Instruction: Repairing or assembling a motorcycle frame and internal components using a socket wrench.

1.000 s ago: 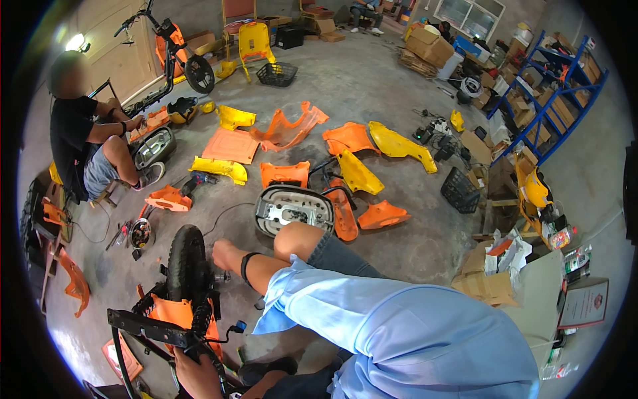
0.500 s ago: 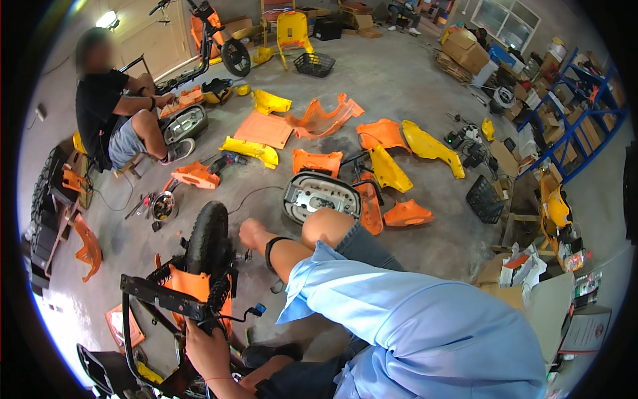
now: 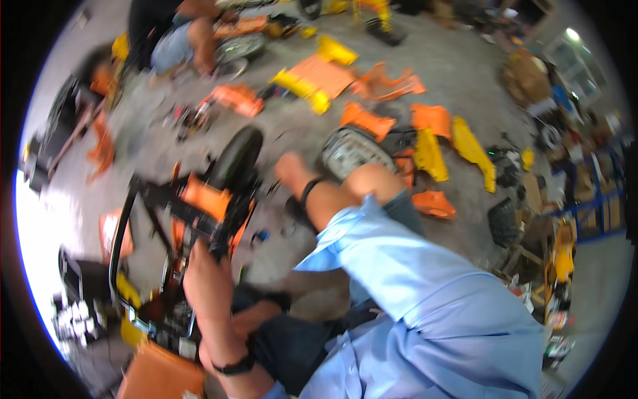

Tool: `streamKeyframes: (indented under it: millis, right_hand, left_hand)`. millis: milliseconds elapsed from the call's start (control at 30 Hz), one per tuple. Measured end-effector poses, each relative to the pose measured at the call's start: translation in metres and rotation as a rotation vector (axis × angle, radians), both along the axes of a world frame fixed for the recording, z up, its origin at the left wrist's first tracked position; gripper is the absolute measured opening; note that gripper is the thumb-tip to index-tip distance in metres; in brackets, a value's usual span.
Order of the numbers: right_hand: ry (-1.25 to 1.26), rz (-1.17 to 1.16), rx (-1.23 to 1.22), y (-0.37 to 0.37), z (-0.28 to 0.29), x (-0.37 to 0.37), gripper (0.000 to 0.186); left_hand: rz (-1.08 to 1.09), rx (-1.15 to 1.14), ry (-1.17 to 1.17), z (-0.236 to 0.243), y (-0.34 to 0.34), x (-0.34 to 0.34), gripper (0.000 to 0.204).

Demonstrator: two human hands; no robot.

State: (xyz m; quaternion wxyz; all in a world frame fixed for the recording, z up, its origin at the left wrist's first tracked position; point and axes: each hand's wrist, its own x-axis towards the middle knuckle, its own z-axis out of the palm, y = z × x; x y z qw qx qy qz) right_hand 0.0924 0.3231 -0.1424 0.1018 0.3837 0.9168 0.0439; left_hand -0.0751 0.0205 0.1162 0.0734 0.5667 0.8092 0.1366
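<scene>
A stripped-down scooter frame (image 3: 179, 216) of black metal stands at lower left, its rear wheel (image 3: 239, 156) on the far side and an orange panel (image 3: 206, 197) among the bars. My left hand (image 3: 207, 282) is closed at the underside of the frame's black end. Blur and the frame hide what its fingers hold. To the right of the wheel, my right hand (image 3: 291, 171) is closed like a fist beside my knee. Whatever it may hold cannot be made out. Below the frame, a small blue connector (image 3: 261, 235) shows near the floor.
Orange panels (image 3: 323, 74) and yellow panels (image 3: 430, 155) lie across the floor ahead. A grey oval tray-like part (image 3: 355, 151) is beyond my knee. At upper left another person (image 3: 174, 41) sits working. Blue shelving (image 3: 598, 216) with boxes lines the right side.
The view has tipped downward and swung left, so the scene sits higher and is blurred. My left hand stays at the frame; more of that forearm shows. My right hand stays closed.
</scene>
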Motion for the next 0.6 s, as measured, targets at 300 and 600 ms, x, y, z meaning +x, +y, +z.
streamKeyframes:
  millis: [300,600]
  right_hand:
    - [-0.336,0.078,-0.097,-0.005,0.059,0.002,0.025]
    - [-0.382,0.056,-0.081,0.003,0.036,0.0,0.026]
  left_hand:
    - [0.229,0.026,-0.064,0.011,0.009,0.013,0.03]
    - [0.189,-0.315,-0.236,0.021,0.017,0.001,0.033]
